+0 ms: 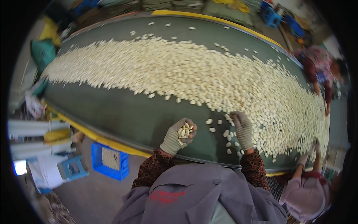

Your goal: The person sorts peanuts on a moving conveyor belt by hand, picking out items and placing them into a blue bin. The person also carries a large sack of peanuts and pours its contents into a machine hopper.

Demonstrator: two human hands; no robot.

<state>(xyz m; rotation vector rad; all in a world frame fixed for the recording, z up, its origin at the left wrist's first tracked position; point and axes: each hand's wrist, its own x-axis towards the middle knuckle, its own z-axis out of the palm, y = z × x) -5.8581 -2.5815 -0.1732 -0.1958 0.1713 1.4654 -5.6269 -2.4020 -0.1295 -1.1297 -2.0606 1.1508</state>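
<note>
My left hand (179, 136), in a pale fingerless-looking knit glove, is cupped palm up around a handful of flat pale beans (184, 131). It is over the dark green conveyor belt (117, 109), close to the near edge. Farther right, my right hand (242, 129), gloved too, bends down at the near edge of a broad heap of large white beans (195, 70). Its fingers are curled near a few loose beans (226, 133), and whether they pinch one is hidden. Several single beans are scattered on the belt between my two hands.
Yellow side rails (106, 141) edge the belt. A blue crate (123, 165) with small pale pieces stands on the floor at left, near a blue stool (73, 168). Two co-workers (307, 193) reach onto the heap at right. Stacked sacks (156, 5) are beyond the belt.
</note>
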